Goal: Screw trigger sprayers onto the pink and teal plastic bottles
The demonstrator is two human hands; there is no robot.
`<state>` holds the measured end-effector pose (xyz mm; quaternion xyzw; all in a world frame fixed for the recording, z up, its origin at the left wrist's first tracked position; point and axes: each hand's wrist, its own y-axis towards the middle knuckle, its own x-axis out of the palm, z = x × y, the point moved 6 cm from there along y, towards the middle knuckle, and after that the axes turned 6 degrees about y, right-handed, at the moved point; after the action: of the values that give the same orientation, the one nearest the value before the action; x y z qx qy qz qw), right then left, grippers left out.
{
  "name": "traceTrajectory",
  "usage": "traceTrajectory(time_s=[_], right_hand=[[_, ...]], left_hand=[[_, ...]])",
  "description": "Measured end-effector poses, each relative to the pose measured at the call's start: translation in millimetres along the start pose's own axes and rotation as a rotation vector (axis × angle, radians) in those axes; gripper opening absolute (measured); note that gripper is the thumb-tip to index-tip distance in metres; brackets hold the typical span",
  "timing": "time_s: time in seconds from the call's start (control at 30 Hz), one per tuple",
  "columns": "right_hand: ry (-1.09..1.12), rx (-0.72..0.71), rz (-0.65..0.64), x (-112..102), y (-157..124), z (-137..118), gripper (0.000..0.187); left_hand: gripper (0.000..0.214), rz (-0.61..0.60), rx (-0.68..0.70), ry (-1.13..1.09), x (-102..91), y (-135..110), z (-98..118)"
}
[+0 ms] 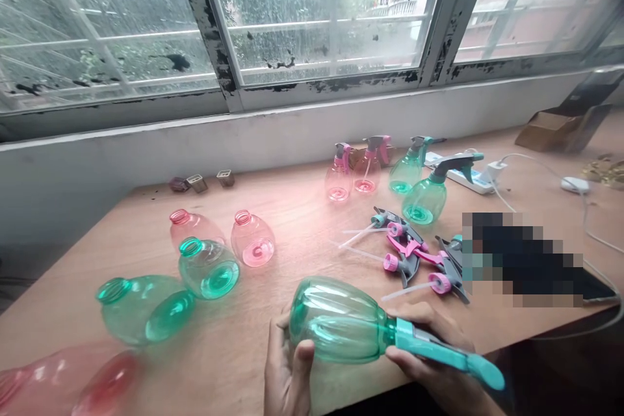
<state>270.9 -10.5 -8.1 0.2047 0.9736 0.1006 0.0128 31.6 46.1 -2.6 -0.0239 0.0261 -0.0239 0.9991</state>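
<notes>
Windows (316,26) behind wooden table (307,201); left hand (287,370) cups base of green spray bottle (341,325), right hand (441,382) grips its neck end, bottle sideways over near edge; headless bottles at left: three pink (253,240), two green (209,273); fitted sprayers at rear: two pink (365,172), two green (426,198); loose spray heads (408,268) overlap beyond right hand, count unclear; nearest pink bottle (58,377) cut off; pixelated patch (526,260) hides something dark.

Near spray bottle (338,322): glossy, see-through plastic. Table (305,224): smooth, matt wood. Far window frame (324,88): rough, flaking paint.
</notes>
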Motion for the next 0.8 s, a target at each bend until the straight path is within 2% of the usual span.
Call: traceTrajectory(time_s=[0.07, 0.17, 0.23, 0.3, 0.4, 0.47, 0.53, 0.57, 0.63, 0.7, 0.73, 0.8], right_hand=[[0.094, 0.059, 0.010, 4.3, -0.2, 3.0, 0.026], [0.463, 0.344, 0.055, 19.1, 2.5, 17.8, 0.037], [0.600, 0.486, 0.078, 25.0, 2.8, 23.5, 0.043], [0.533, 0.435, 0.060, 19.9, 4.1, 17.7, 0.040], [0.184, 0.115, -0.084, 8.8, 0.1, -8.7, 0.027], [0.035, -0.055, -0.151, 8.1, -9.3, -22.8, 0.031], [0.044, -0.123, -0.067, 7.3, -17.1, -27.8, 0.032], [0.095, -0.084, -0.034, 9.9, -19.5, -24.9, 0.032], [0.281, 0.114, -0.027, 21.4, -21.9, -12.2, 0.035], [0.490, 0.343, -0.050, 33.8, -23.9, -2.1, 0.040], [0.555, 0.420, -0.064, 36.9, -24.0, -1.4, 0.042], [0.561, 0.476, -0.156, 35.7, -20.2, -8.0, 0.044]], left_hand=[[0.060, 0.038, 0.091, 0.011, -1.8, -0.5, 0.7], [0.044, 0.051, 0.376, 0.035, -2.2, -7.1, 7.8], [0.038, 0.040, 0.486, 0.078, -2.2, -13.0, 12.2], [0.043, 0.030, 0.397, 0.071, -5.1, -13.0, 13.0], [0.079, -0.086, 0.155, -0.144, -5.4, -7.3, 17.5], [0.088, -0.113, -0.058, -0.205, -3.4, -3.4, 18.3], [0.083, -0.108, -0.236, -0.174, 1.7, -3.8, 17.4], [0.079, -0.085, -0.250, -0.146, 4.4, -4.8, 19.2], [0.071, 0.024, -0.096, -0.091, 7.0, -7.7, 29.2], [0.062, 0.188, 0.193, -0.050, 4.3, -14.9, 42.5], [0.057, 0.241, 0.328, -0.042, 3.1, -19.4, 47.1], [0.049, 0.247, 0.555, -0.043, 2.5, -25.9, 52.1]])
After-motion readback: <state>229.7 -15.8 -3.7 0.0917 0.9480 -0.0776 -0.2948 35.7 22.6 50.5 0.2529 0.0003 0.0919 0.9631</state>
